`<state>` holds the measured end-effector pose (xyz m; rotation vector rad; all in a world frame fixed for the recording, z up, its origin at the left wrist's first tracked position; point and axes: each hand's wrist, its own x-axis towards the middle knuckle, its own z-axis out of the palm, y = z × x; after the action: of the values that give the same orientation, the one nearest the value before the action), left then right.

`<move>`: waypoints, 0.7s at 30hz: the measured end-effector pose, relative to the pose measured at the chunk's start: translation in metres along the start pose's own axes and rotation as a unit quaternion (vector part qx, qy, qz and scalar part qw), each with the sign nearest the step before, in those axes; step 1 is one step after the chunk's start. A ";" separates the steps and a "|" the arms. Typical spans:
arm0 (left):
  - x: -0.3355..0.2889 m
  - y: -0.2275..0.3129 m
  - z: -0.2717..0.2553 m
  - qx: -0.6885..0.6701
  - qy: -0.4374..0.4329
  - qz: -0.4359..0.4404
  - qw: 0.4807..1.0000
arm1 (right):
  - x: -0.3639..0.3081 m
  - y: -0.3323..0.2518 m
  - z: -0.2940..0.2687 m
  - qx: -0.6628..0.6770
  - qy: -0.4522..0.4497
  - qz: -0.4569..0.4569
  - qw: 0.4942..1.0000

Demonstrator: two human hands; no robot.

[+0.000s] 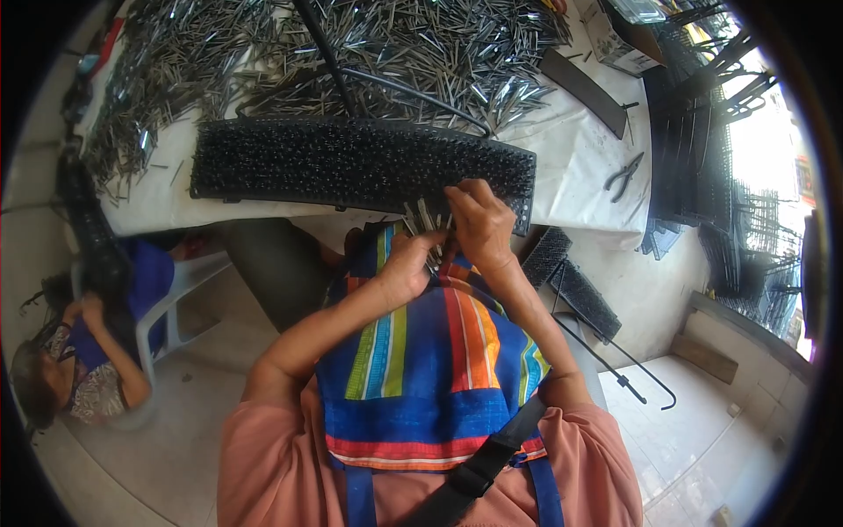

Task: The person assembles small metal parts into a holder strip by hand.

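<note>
My left hand is closed around a bunch of thin metal strips, which fan out above its fingers. Right beside it, my right hand is pinched at the near right part of a long black panel. Whatever lies between those fingertips is too small or hidden to make out. Dense dark upright pieces cover most of the panel, and a strip of bare holes shows at its right end. The panel lies along the table's near edge, in front of both hands.
A large heap of loose metal strips spreads over the white-covered table. Pliers and a curved dark plate lie at right. Black racks stand beyond. More bristled panels rest low right. Another person sits at left.
</note>
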<state>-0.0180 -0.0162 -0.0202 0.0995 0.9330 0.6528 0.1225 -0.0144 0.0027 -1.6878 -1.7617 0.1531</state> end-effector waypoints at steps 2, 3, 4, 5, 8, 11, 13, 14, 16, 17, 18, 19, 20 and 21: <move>0.004 -0.003 -0.004 -0.031 0.000 -0.028 0.999 | -0.003 0.001 -0.005 -0.034 -0.037 -0.032 0.998; 0.004 -0.003 -0.005 -0.031 0.000 -0.028 0.999 | -0.004 0.001 -0.005 -0.034 -0.037 -0.032 0.998; 0.005 -0.004 -0.007 -0.030 -0.001 -0.029 0.999 | -0.005 0.000 -0.004 -0.039 -0.040 -0.027 0.998; 0.004 -0.003 -0.006 -0.029 -0.003 -0.030 0.999 | -0.006 0.000 -0.004 -0.045 -0.043 -0.022 0.998; 0.003 -0.001 -0.002 -0.049 0.019 -0.043 0.998 | -0.005 -0.005 -0.003 -0.073 -0.038 -0.026 0.996; 0.002 0.000 -0.001 -0.049 0.008 -0.031 0.998 | -0.004 -0.008 -0.002 -0.085 -0.041 -0.016 0.995; 0.004 -0.002 -0.004 -0.045 0.005 -0.035 0.998 | -0.004 -0.006 -0.004 -0.085 -0.049 -0.008 0.995; 0.004 -0.002 -0.004 -0.040 0.002 -0.034 0.999 | -0.004 -0.005 -0.004 -0.083 -0.056 -0.001 0.995; 0.004 -0.002 -0.005 -0.052 0.009 -0.043 0.998 | -0.002 -0.001 -0.001 -0.083 -0.064 -0.006 0.995; 0.004 -0.002 -0.004 -0.063 0.014 -0.052 0.997 | 0.000 0.000 -0.001 -0.085 -0.070 -0.010 0.994; 0.005 -0.003 -0.006 -0.064 0.014 -0.053 0.996 | 0.001 0.000 -0.001 -0.086 -0.071 -0.009 0.994; 0.005 -0.005 -0.008 -0.058 0.005 -0.047 0.997 | 0.003 0.000 -0.002 -0.090 -0.089 -0.018 0.992; 0.006 -0.004 -0.009 -0.053 -0.003 -0.039 0.998 | 0.006 -0.001 -0.002 -0.092 -0.106 -0.027 0.990; 0.006 -0.004 -0.009 -0.054 -0.002 -0.039 0.998 | 0.006 0.000 -0.001 -0.092 -0.107 -0.028 0.990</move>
<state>-0.0204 -0.0181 -0.0313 -0.0309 0.8915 0.6285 0.1234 -0.0091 0.0060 -1.8059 -2.0332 0.1547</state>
